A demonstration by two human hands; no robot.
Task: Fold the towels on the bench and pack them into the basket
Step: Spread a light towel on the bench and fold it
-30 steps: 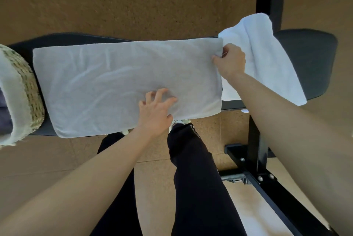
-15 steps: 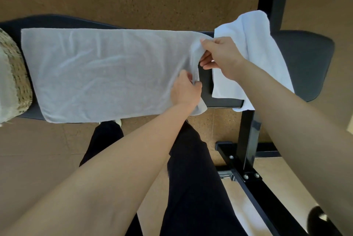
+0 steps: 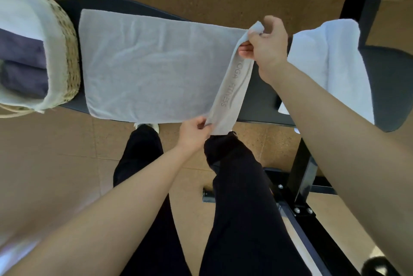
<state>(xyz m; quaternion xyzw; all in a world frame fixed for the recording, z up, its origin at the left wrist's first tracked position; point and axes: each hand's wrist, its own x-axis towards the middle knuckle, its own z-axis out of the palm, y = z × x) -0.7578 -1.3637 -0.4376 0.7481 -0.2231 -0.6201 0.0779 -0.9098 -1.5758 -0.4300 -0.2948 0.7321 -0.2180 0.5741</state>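
Raised since before, the right end of the grey towel (image 3: 145, 63) (lettered band showing) is off the tabletop (image 3: 391, 78); the left hand (image 3: 192, 134) pinches its near corner, the right hand (image 3: 268, 47) grips the far corner.

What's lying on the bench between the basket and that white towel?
In the head view, a grey towel lies spread there on the bench, its right end held up by the left hand and the right hand.
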